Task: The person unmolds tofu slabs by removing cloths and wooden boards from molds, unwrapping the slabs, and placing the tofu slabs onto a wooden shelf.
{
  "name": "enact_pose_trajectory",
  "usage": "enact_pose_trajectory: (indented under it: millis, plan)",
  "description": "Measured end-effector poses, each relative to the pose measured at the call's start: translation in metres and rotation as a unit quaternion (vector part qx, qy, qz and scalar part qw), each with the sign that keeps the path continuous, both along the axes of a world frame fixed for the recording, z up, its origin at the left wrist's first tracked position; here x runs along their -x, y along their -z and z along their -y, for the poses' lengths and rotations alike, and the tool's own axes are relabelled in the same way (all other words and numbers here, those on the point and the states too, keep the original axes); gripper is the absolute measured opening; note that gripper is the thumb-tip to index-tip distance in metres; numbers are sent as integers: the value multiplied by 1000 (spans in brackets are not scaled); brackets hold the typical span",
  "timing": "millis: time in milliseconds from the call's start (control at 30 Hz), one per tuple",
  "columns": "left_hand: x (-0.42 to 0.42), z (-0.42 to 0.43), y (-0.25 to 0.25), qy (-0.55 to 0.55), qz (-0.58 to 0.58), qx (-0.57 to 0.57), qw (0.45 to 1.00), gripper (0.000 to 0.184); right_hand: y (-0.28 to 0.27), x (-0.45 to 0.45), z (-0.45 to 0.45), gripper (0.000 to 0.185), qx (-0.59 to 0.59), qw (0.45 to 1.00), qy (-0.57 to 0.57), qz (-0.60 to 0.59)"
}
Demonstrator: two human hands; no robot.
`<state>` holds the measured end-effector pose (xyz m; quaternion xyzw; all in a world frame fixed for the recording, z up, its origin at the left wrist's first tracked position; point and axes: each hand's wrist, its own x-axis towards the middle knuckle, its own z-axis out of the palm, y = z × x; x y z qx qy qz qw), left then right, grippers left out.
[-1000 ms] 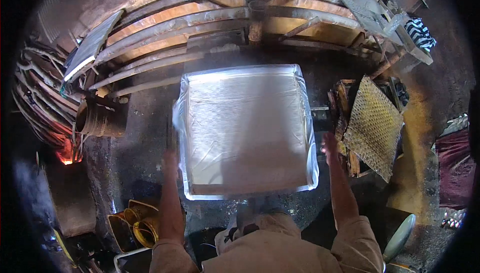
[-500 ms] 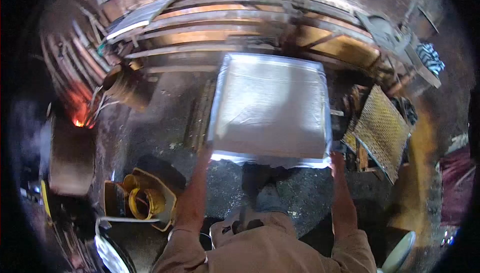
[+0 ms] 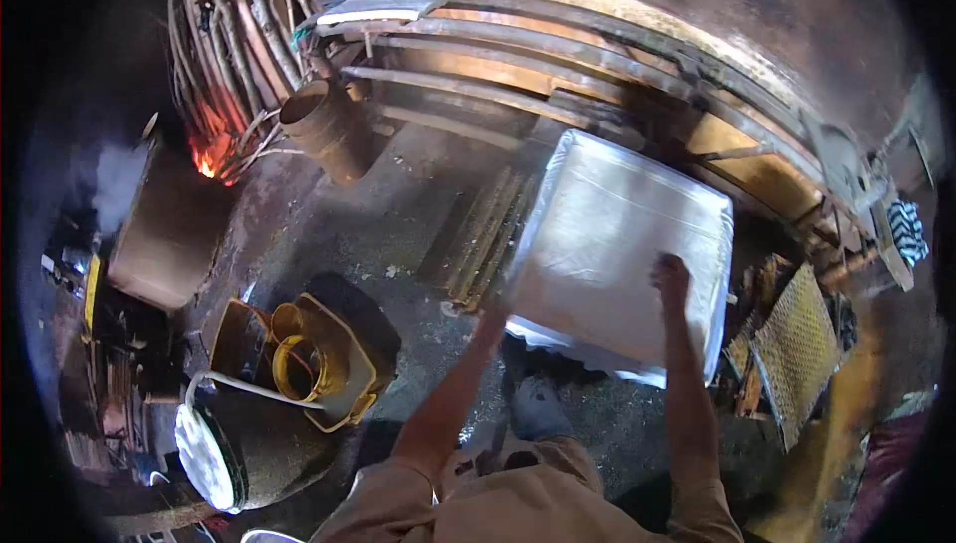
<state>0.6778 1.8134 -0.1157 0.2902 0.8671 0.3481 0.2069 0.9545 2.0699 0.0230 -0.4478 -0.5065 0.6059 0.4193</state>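
Dark, stained floor (image 3: 408,244) spreads across the middle of the frame, and a curved barrier of long horizontal rails (image 3: 478,92) runs from the upper left toward the right. One pale, cloth-covered square (image 3: 607,234) lies right of centre, turned at a slant, with whitish, crinkled edging around it. Two bare forearms reach up from the bottom, where a tan shirt (image 3: 548,513) and one grey shoe (image 3: 539,410) show. The left hand (image 3: 525,294) is a blur at the square's left edge; whether its fingers are open, closed or touching cannot be told. The right hand (image 3: 671,277) is over the right part of the square, its fingers loosely curled; contact with the cloth is unclear. At upper left, a bundle of branches (image 3: 244,15) leans above one small orange fire (image 3: 206,162), with one rusty open cylinder (image 3: 327,130) to its right and one brown box-like block (image 3: 169,244) below. Yellowish containers (image 3: 274,364) cluster at lower left, above one round vessel with a bright white face (image 3: 207,458). At right are one bumpy, honeycomb-textured panel (image 3: 797,354), tilted, and one black-and-white striped cloth (image 3: 907,232).
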Motion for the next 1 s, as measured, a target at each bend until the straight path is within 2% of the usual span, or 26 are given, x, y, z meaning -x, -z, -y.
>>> enact_pose_trajectory:
  millis: [33, 67, 133, 200, 267, 333, 400, 433, 467, 500, 533, 600, 633, 667, 733, 767, 833, 867, 933, 967, 1000]
  plan:
    - [-3, -1, -2, 16, 12, 2, 1000, 36, -7, 110, 0, 15, -17, 993, -119, -12]
    - [-7, 1, -6, 31, 28, -3, 999, 40, -11, 166, 6, 17, -96, 978, -183, 10]
    - [-6, 6, -15, 47, 67, -10, 997, 48, 10, 265, 13, 23, 39, 969, -243, 4]
    - [9, 7, -36, 60, 179, 47, 981, 58, 68, 341, 14, 19, 164, 937, -308, -30]
    - [4, 14, 20, 66, -13, -92, 993, 64, 107, 391, 33, 16, 243, 919, -306, 58]
    - [26, 11, -44, 70, 160, 25, 984, 63, 161, 418, 65, 13, 291, 916, -273, 41]
    - [48, 10, -65, 81, 233, 18, 969, 62, 283, 430, 90, 11, 377, 860, -341, 49]
    - [49, 13, -60, 99, 198, 8, 975, 57, 297, 431, 114, 10, 420, 844, -323, 87]
    - [35, 19, -45, 73, 8, -23, 997, 54, 306, 436, 139, 10, 459, 826, -303, 125]
    - [24, 26, -17, 145, 68, 86, 983, 53, 312, 442, 163, 13, 486, 811, -279, 167]
    - [13, 33, 11, 229, 116, 192, 947, 52, 317, 448, 188, 17, 512, 793, -254, 210]
    - [58, 30, -49, 109, 114, 66, 985, 52, 325, 465, 226, 29, 607, 766, -129, 167]
    - [69, 27, -58, 95, 124, 52, 986, 53, 353, 465, 241, 39, 626, 764, -100, 119]
    - [75, 26, -63, 83, 129, 43, 987, 53, 353, 475, 247, 40, 646, 757, -46, 87]
    - [82, 26, -66, 69, 134, 38, 988, 53, 364, 489, 254, 41, 631, 776, 8, -14]
    - [84, 26, -64, 61, 137, 36, 988, 53, 375, 498, 252, 41, 632, 775, 6, -8]
    - [86, 25, -62, 49, 142, 35, 988, 53, 393, 518, 247, 41, 646, 755, 112, -9]
    - [87, 25, -63, 45, 147, 33, 988, 54, 401, 518, 248, 41, 644, 757, 111, -4]
    - [90, 25, -65, 40, 153, 28, 987, 54, 398, 528, 248, 39, 619, 772, 122, 76]
    - [89, 25, -66, 36, 157, 25, 987, 54, 395, 529, 249, 40, 563, 811, 125, 99]
    - [90, 26, -67, 33, 160, 21, 986, 55, 401, 529, 237, 43, 482, 854, 52, 190]
